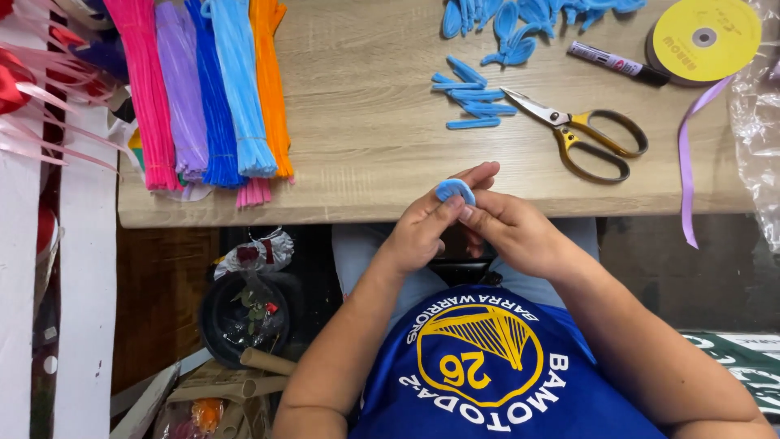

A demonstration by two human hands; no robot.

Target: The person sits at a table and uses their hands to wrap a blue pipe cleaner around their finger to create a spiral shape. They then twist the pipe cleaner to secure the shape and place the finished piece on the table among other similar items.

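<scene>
While both pinch a blue pipe-cleaner loop [454, 190] | left hand [422, 232], right hand [508, 232] | scissors [581, 134] at 1 o'clock

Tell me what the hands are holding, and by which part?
Both hands, left hand and right hand, pinch a bent light-blue pipe cleaner piece at its lower ends.

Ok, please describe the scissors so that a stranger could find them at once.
Look at the wooden table, right half. The scissors lie just right of the short blue pipe-cleaner pieces, below a marker. They alone are metal, with gold handles and slightly open blades.
</scene>
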